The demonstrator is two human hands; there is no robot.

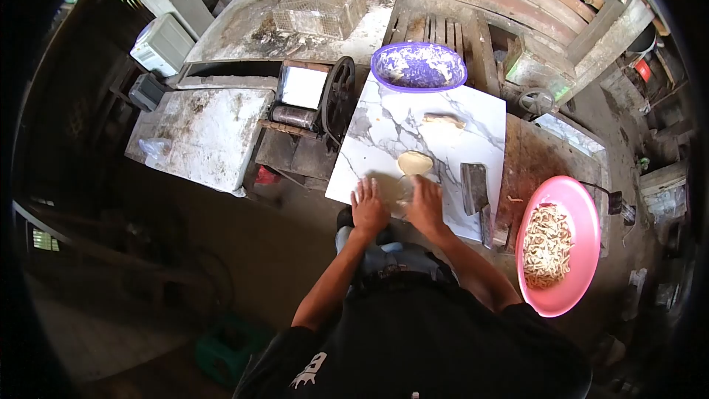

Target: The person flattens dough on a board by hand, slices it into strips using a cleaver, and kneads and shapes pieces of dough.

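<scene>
My left hand (pixel 370 205) lies at the near edge of the white marble-patterned board (pixel 377 125), fingers stretched out. Beside it, my right hand (pixel 425 207) has its fingers curled down at the board; a blurred greyish patch at its left side is too unclear to name. Just beyond both hands is a flat, pale round of dough (pixel 415 162). A second pale dough piece (pixel 443 121) lies farther up the board. To the right of my right hand rests a cleaver (pixel 475 191), its handle pointing toward me.
A purple basin (pixel 419 89) with white residue stands at the board's far end. On the right is a pink basin (pixel 585 229) holding many pale strips. A hand-cranked roller machine (pixel 295 114) with a large wheel (pixel 338 100) stands left. Behind sits a wire cage (pixel 317 15).
</scene>
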